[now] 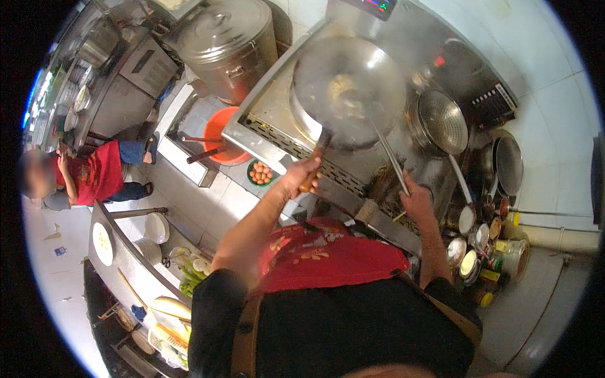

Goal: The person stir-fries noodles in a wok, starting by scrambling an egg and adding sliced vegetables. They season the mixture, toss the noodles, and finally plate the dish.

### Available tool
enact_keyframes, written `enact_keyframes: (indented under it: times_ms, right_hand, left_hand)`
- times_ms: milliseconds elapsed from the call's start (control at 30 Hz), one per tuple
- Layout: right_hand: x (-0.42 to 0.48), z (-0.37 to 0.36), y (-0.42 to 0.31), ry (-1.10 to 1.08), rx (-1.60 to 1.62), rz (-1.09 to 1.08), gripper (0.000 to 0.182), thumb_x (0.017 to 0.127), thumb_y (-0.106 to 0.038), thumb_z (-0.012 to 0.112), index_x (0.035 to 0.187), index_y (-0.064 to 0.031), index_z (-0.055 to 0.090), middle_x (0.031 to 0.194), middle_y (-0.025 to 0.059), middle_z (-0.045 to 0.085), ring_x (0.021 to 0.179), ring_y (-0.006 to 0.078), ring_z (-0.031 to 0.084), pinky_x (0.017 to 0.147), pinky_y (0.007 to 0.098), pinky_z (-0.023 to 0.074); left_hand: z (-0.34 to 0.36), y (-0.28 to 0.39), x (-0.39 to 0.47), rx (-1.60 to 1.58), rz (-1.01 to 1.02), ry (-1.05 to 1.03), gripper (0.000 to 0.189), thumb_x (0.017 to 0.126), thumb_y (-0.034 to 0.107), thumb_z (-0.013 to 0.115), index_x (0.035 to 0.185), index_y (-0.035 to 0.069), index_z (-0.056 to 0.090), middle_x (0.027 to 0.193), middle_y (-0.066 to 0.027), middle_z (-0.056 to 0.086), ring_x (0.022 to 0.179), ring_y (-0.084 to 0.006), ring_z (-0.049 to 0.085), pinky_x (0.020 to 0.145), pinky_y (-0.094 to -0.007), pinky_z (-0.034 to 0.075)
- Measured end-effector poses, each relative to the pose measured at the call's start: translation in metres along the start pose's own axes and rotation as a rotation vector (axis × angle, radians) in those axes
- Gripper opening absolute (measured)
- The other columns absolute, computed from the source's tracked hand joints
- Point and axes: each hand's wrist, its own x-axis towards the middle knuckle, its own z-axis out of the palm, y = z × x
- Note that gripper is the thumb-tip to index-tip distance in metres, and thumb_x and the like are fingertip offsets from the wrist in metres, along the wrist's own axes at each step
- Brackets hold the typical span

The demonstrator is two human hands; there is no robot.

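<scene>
A large wok (378, 113) with food (344, 90) in it sits on the steel stove before me, with haze over it. My left hand (305, 175) is closed around the wooden handle (309, 182) at the wok's near side. In my right hand (418, 201) is the metal handle (392, 158) of a utensil that reaches into the wok. Its far end is blurred by the haze, so its kind cannot be told.
Right of the wok rests a perforated strainer (446, 123); seasoning bowls (468, 262) and jars stand nearer. At the left are a lidded steel pot (227, 42), an orange bucket (222, 127), a basket of eggs (261, 173), and a plate (103, 243) on a counter. Another person (94, 172) stands farther left.
</scene>
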Motion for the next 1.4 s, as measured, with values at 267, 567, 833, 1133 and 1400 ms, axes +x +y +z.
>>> enact_keyframes:
  times_ms: [267,567,833,1133,1400]
  right_hand:
    - [0.009,0.081,-0.02,0.299,0.167,-0.072,0.046,0.09,-0.014,0.058,0.132,0.0006,0.047,0.104,0.0174,0.063,0.092,0.0269,0.06,0.081,0.0376,0.0467]
    - [0.007,0.201,-0.153,-1.002,1.533,-0.32,0.053,0.096,-0.006,0.038,0.147,-0.0089,0.023,0.059,-0.0006,0.047,0.038,0.0101,0.044,0.028,0.0293,0.0395]
    - [-0.061,0.364,-0.398,-1.254,0.687,0.214,0.046,0.094,-0.006,0.046,0.14,-0.0062,0.039,0.06,-0.0011,0.039,0.041,0.0069,0.037,0.034,0.0234,0.0316]
    - [-0.099,0.701,-0.479,-1.468,-0.113,-0.372,0.032,0.084,-0.008,0.052,0.115,0.0005,0.049,0.066,0.0137,0.056,0.047,0.022,0.055,0.041,0.0374,0.0456]
    - [-0.148,0.866,-0.448,-1.247,-0.215,-0.802,0.042,0.081,-0.01,0.052,0.12,0.0043,0.047,0.089,0.0294,0.063,0.082,0.0461,0.062,0.071,0.0497,0.0508]
  left_hand:
    - [-0.092,-0.061,-0.071,0.176,0.32,0.093,0.055,0.097,0.043,0.05,0.123,-0.005,0.052,0.104,-0.014,0.064,0.077,-0.0165,0.063,0.068,-0.0288,0.054]
    - [-0.312,-0.199,-0.263,0.043,0.408,0.923,0.028,0.089,0.021,0.061,0.107,0.0,0.062,0.09,-0.0136,0.069,0.076,-0.0197,0.066,0.065,-0.0336,0.052]
    - [-0.446,-0.226,-0.451,0.685,0.478,1.896,0.03,0.087,0.013,0.06,0.112,-0.003,0.055,0.104,-0.0234,0.058,0.094,-0.0397,0.058,0.083,-0.0425,0.048]
    - [-0.507,-0.245,-0.434,0.859,0.284,1.868,0.039,0.093,0.008,0.051,0.13,-0.003,0.044,0.129,-0.0237,0.046,0.118,-0.0399,0.045,0.102,-0.0444,0.037]
    - [-0.515,-0.247,-0.424,0.846,0.235,1.9,0.04,0.096,0.015,0.043,0.132,-0.003,0.044,0.133,-0.0235,0.045,0.124,-0.0374,0.043,0.106,-0.0436,0.034]
